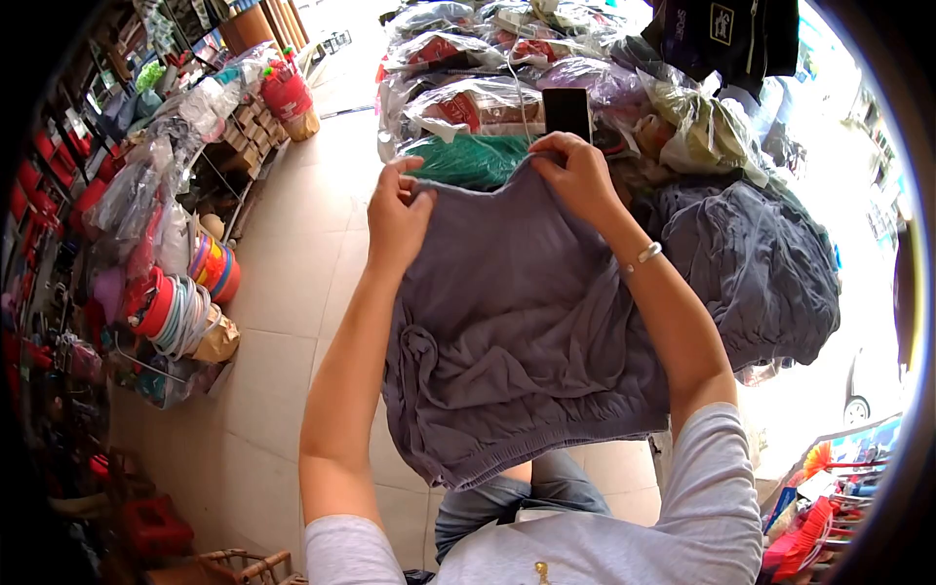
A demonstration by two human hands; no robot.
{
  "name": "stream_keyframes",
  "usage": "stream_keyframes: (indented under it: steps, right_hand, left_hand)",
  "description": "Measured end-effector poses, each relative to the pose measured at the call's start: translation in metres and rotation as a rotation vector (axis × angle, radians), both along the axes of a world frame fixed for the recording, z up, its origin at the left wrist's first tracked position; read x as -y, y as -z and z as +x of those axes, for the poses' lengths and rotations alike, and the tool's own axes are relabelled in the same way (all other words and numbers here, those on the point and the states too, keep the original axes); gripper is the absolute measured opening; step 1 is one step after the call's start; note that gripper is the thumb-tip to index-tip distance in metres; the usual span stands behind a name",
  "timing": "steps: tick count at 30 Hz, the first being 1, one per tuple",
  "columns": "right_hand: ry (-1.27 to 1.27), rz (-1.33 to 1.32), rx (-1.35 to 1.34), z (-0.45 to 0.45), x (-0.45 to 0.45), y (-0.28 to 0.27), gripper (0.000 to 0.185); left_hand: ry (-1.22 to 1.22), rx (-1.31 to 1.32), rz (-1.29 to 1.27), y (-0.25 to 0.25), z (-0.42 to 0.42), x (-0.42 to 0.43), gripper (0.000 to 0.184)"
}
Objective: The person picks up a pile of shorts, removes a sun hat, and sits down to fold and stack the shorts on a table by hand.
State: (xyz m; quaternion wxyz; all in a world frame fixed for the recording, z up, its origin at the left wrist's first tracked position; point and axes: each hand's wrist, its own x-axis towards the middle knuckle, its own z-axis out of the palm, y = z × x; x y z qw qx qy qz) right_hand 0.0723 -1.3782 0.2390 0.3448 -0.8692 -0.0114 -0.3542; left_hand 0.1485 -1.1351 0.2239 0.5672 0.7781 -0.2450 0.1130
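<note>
A dark grey-purple garment (507,263) hangs spread between my two hands, its gathered elastic edge lowest, near my lap. My left hand (398,210) pinches its upper left corner. At the upper right corner, my right hand (577,180) grips the fabric between thumb and fingers, with a bracelet on that wrist. Behind the garment lies a green item in clear plastic (473,161). A dark phone (566,114) stands against the stacked bags just beyond my right hand. To the right of my right forearm sits a heap of similar dark grey fabric (751,263).
Plastic-wrapped clothing bags (468,107) are piled ahead. A black bag (726,39) hangs at the upper right. Shelves with red goods, coiled cord (183,317) and buckets line the left side. Colourful packets (814,517) lie at the lower right. Tiled floor (273,390) shows at left.
</note>
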Motion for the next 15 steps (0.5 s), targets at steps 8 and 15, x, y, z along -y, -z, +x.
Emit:
stream_keyframes:
  steps: [8,15]
  right_hand:
    - [0.300,-0.447,-0.103,0.022,-0.002,0.038,0.019]
    - [-0.188,-0.704,0.126,-0.020,-0.022,0.028,0.036]
  left_hand:
    - [-0.173,0.284,0.519,0.035,0.022,0.008,0.031]
    - [0.085,0.815,0.669,0.036,-0.023,-0.012,0.052]
